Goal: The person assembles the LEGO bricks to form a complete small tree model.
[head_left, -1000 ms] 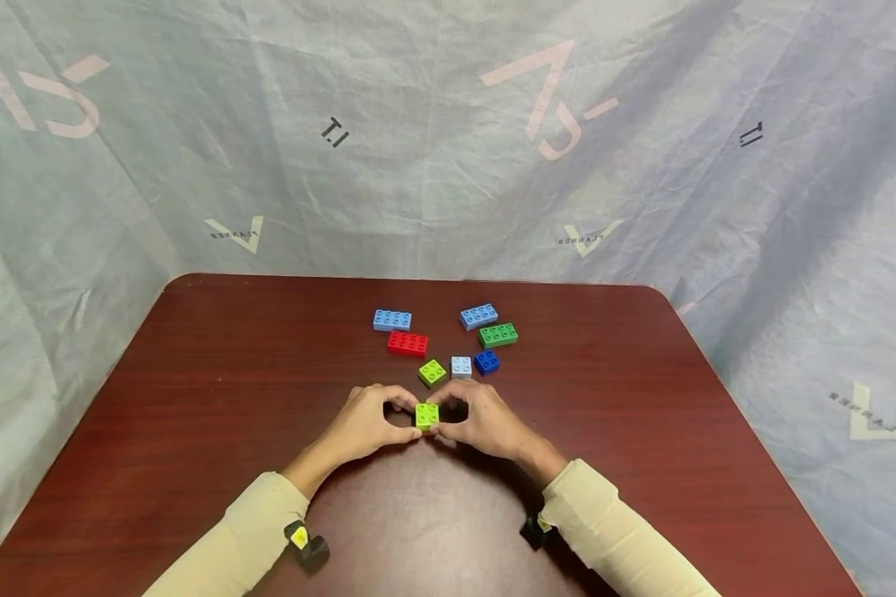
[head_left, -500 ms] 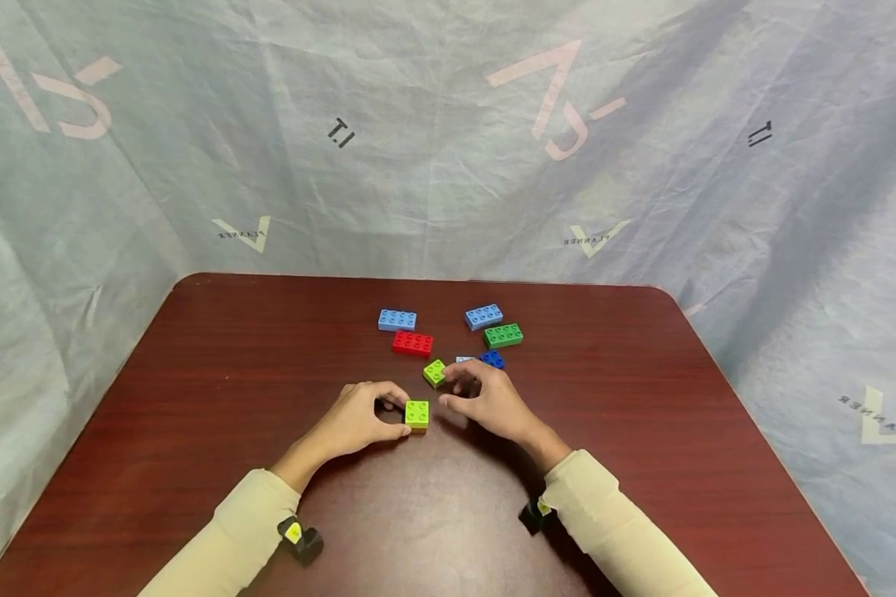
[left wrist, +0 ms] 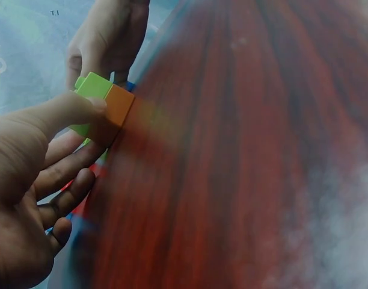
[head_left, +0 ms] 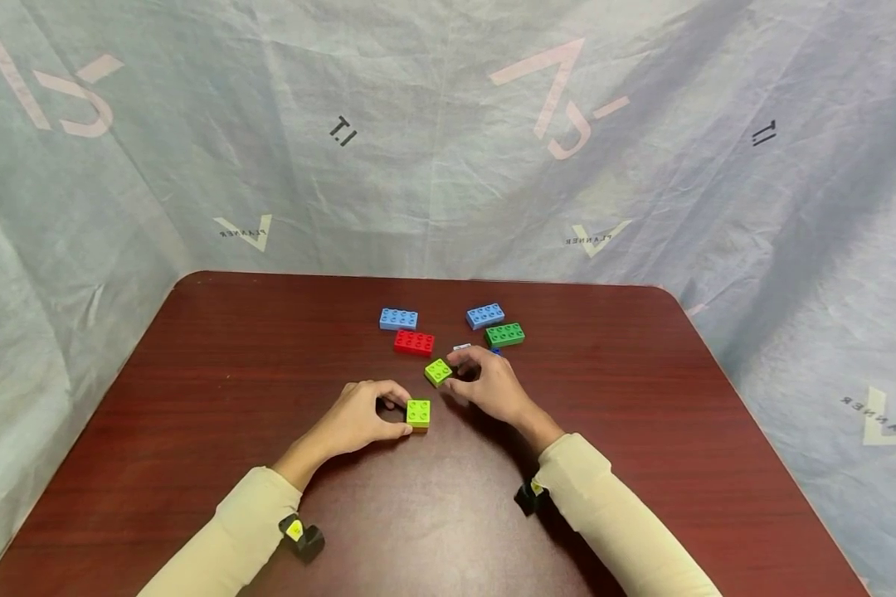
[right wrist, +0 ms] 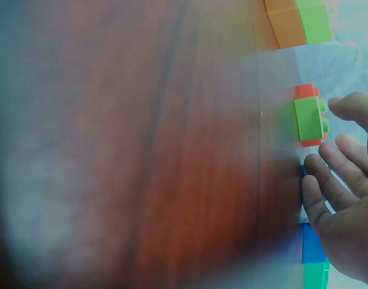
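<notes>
My left hand (head_left: pixel 354 419) pinches a two-brick stack between thumb and fingers, at the middle of the table. On top is a lime green toy brick (head_left: pixel 418 412); beneath it is an orange brick (left wrist: pixel 120 103). Beyond the stack lies a second lime green brick (head_left: pixel 437 372), turned at an angle. My right hand (head_left: pixel 495 388) is just right of that loose brick, thumb and fingers spread apart. In the right wrist view, a gap shows between the thumb and the loose brick. The right hand mostly hides a small pale blue brick (head_left: pixel 461 347) and a small dark blue brick (head_left: pixel 496 351).
Farther back on the brown table (head_left: pixel 269 348) lie a red brick (head_left: pixel 414 342), a green brick (head_left: pixel 504 334) and two light blue bricks, one at left (head_left: pixel 399 319) and one at right (head_left: pixel 485 315). A pale printed cloth (head_left: pixel 388 166) hangs behind the table.
My right hand has let go of the stack and moved away to the loose lime brick. The left hand has shifted slightly left, still holding the stack.
</notes>
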{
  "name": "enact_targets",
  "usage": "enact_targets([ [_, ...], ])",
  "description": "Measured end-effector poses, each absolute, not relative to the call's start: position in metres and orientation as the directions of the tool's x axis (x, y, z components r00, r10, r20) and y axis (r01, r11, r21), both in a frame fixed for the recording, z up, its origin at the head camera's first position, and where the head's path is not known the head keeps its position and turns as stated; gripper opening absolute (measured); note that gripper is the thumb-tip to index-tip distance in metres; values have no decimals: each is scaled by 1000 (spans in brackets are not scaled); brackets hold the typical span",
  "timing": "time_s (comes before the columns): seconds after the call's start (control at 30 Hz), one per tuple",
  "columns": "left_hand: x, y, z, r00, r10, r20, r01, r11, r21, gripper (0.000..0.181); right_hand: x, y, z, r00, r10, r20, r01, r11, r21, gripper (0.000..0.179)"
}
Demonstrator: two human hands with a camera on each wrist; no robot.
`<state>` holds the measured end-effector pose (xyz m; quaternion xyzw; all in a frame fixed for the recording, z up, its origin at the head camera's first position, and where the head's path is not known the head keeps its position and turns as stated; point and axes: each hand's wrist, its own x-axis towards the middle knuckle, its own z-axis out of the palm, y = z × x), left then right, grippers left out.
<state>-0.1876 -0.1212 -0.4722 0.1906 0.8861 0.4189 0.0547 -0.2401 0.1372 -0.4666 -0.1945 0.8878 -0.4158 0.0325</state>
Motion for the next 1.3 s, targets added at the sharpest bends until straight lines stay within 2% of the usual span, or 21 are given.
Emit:
enact_targets([
  [0.33,-189,-121,-472,-919,388,70,298,567,768,30,-250,130,-467,-918,-392,65,-311,607,-732,40],
  [0.83,-188,-122,-474,-923,380,64,287,568,771,30,-251,118,-468,-941,-339,20,-256,668,-699,41],
  [1.3,-188,-121,-476,-929,368,48,271,585,764,31,-247,122,-463,-937,-345,57,-271,611,-744,33],
])
